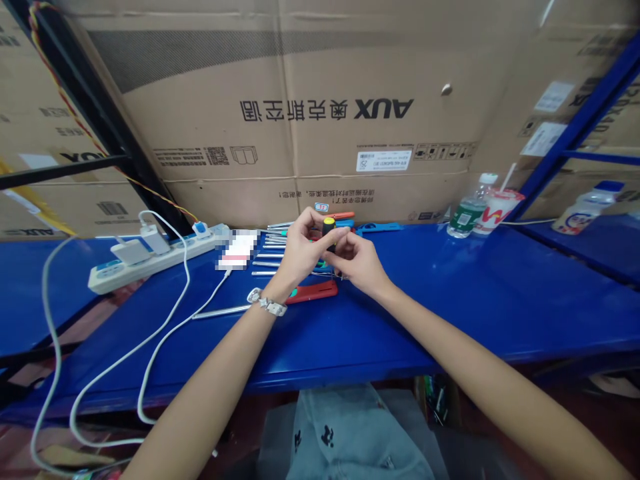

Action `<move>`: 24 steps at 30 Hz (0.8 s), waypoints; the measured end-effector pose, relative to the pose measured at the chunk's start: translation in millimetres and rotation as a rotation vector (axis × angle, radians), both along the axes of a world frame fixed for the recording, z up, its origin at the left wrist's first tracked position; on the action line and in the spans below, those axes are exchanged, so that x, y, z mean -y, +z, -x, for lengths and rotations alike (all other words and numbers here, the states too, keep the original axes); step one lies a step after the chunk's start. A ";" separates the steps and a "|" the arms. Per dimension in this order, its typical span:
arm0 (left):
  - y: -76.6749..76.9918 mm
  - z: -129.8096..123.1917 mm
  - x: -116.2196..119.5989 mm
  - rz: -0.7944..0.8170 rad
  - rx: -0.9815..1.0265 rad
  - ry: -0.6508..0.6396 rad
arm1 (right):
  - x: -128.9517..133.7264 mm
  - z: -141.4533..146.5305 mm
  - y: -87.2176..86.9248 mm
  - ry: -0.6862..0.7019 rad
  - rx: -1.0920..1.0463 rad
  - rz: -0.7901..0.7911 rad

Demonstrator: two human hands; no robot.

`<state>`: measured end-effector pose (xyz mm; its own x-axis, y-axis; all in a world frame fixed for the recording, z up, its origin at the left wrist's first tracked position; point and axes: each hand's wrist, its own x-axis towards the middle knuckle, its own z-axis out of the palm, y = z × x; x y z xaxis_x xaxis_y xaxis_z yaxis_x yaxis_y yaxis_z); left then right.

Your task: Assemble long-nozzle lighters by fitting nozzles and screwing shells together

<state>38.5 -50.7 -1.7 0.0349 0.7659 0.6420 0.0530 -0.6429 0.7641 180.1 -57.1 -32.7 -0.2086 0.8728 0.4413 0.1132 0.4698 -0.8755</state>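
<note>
The left grip (304,245) is clasping a screwdriver (329,223), its black handle and yellow top standing roughly upright between the two hands. The right grip (364,267) is bunching its fingers beside the lower handle; since these are overlapping, one cannot tell whether they are closing on it. The screwdriver is pointing down towards the right end of a red lighter (315,292), which is lying on the blue surface (450,300); contact is remaining unclear. The lighter's metal tube is extending leftward beyond the left wrist, which is wearing a bracelet (273,307). Behind the hands, several metal rods (270,256) are lying side by side, and a blue lighter (380,227) is resting near the carton (320,67), which is showing inverted lettering. To the left, a pixelated item (237,250) is lying near a power strip (160,261) that is carrying plugs. To the right, a bottle (465,210) is standing just beside a cup (495,213).
</note>
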 end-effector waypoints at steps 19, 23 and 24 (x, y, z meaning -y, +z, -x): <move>5.8 2.2 12.2 -0.015 -0.100 -0.128 | -2.3 -9.3 7.5 0.180 0.010 0.012; 4.5 7.4 12.8 0.004 -0.110 -0.143 | 1.8 -14.5 10.7 0.287 0.079 0.015; 3.2 6.7 10.9 0.001 -0.074 -0.119 | 2.5 -13.1 9.2 0.253 0.090 -0.011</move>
